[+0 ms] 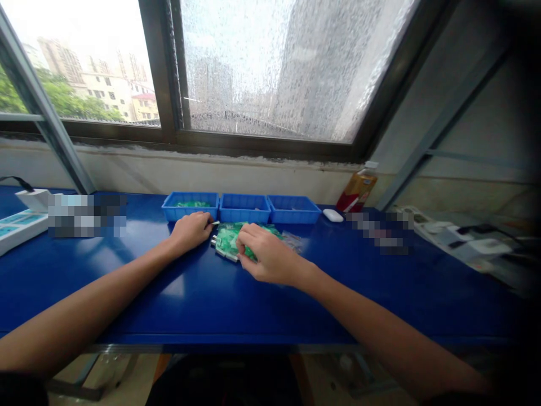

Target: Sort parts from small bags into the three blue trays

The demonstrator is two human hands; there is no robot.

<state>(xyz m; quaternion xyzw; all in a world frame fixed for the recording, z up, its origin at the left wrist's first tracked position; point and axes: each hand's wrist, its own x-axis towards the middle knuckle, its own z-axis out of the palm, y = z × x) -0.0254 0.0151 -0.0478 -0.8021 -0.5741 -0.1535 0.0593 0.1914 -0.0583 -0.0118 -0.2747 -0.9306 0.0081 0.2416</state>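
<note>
A pile of small green pieces (227,237) in what looks like clear plastic lies on the blue table, with white block-like ends along its front left edge. At its left, my left hand (192,230) is closed, and a small white piece (216,223) sticks out from its fingertips. My right hand (270,256) hovers at or rests on the pile's right part, its fingers curled together in a pinch. Whatever those fingers hold, if anything, is too small to make out. Part of the pile is hidden behind this hand.
Three blue bins stand in a row behind the pile: the left bin (169,213) holds green pieces, beside the middle bin (245,215) and right bin (296,215). A white case (333,215) and a drink bottle (358,189) stand right. A power strip (23,228) lies left.
</note>
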